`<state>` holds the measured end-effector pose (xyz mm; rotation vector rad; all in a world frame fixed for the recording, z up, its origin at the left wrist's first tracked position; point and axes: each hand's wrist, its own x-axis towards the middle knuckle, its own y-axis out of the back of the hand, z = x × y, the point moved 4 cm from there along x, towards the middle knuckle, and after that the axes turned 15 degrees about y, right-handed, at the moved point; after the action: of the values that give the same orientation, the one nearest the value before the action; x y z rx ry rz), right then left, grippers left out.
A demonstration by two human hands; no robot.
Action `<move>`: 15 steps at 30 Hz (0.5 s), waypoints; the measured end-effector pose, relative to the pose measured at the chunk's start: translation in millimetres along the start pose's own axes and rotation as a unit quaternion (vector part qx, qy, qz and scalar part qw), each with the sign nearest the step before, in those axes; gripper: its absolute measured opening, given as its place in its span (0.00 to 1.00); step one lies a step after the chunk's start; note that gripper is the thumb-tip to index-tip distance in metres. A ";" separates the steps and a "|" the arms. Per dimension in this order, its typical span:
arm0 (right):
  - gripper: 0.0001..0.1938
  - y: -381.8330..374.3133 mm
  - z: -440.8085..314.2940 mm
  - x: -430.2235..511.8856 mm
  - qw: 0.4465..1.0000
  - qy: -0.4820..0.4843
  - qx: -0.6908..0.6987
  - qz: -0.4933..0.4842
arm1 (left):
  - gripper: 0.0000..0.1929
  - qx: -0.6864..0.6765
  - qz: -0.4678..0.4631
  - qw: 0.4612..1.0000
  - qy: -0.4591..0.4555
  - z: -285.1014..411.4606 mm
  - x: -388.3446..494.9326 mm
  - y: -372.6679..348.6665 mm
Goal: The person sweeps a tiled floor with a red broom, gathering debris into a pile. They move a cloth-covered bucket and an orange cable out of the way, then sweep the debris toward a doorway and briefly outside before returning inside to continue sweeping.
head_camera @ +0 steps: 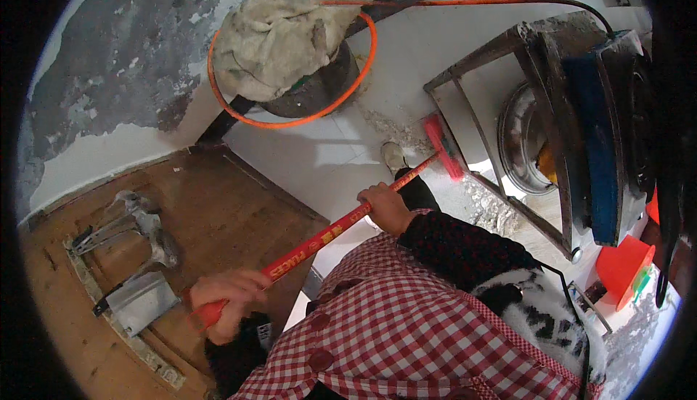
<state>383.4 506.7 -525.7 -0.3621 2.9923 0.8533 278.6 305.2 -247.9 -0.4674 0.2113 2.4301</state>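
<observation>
Both of my hands grip the long red handle (313, 252) of a broom. My left hand (227, 301), slightly blurred, is closed around the handle's upper end. Farther down the handle, my right hand (387, 208) is wrapped around it. The red broom head (444, 148) rests at floor level beside the lower bar of a dark metal frame (479, 122). Pale crumbly debris (490, 204) lies on the light tiled floor near the head. My shoe (393, 156) shows just left of it.
A dark bucket (326, 87) topped by a dirty cloth (277, 40) stands by the peeling wall (120, 57), ringed by an orange hose (305, 125). A metal basin (509, 147) is behind the frame. A scraper blade (142, 302) lies on brown board (218, 204). A red tub (623, 269) sits right.
</observation>
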 end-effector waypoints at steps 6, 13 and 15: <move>0.15 -4.3 -3.7 0.5 0.991 -0.002 -0.009 0.134 | 0.06 0.008 -0.119 0.993 -0.016 -14.6 2.8 32.5; 0.07 -51.8 90.5 22.4 0.993 -0.016 -0.058 0.099 | 0.04 -0.017 0.022 0.995 0.100 -97.5 29.5 11.8; 0.06 -61.6 93.8 6.5 0.999 -0.022 -0.039 0.029 | 0.04 -0.029 0.017 0.994 0.107 -97.0 9.7 -3.6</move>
<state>385.7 503.4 -638.1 -0.2561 2.9491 0.9733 300.7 287.9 -341.3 -0.7575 0.2418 2.4225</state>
